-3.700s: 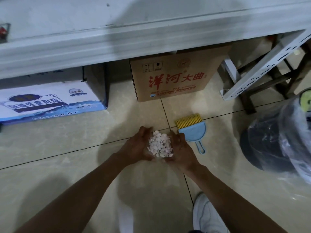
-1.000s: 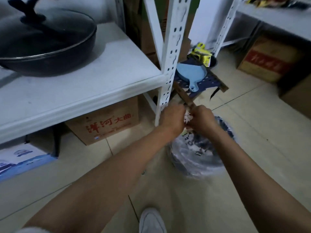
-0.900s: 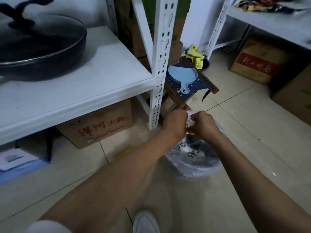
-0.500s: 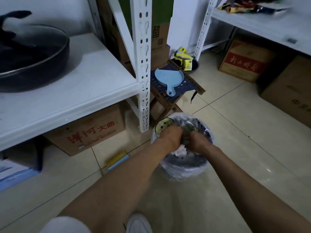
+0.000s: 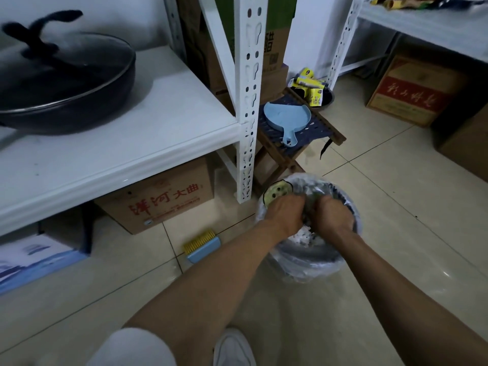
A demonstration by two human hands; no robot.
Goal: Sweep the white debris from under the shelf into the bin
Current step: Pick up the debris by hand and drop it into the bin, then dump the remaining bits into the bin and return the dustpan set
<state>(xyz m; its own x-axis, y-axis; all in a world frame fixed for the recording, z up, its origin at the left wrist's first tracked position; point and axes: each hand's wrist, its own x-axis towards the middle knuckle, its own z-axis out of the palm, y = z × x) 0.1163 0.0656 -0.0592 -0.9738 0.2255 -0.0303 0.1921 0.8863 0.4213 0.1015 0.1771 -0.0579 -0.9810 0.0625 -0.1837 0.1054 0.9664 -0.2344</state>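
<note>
Glossy tiled floor (image 5: pixel 396 196), clear plastic-lined bin (image 5: pixel 311 268), matt cardboard box (image 5: pixel 163 199), perforated metal shelf post (image 5: pixel 247 101).

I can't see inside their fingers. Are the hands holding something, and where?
Cannot tell. Both the left hand and right hand are down in the bin, above white debris lying in it; their palms are hidden.

The bin (image 5: pixel 311 257) is dark with a clear shiny bag over it, and the bits (image 5: pixel 303 236) inside are white. The brush (image 5: pixel 202 245) is blue with yellow bristles. The dustpan (image 5: pixel 286 116) is light blue. The box (image 5: pixel 163 199) is brown with red letters. The shelf (image 5: pixel 148 133) is white and the pan (image 5: pixel 63 83) is black.
</note>
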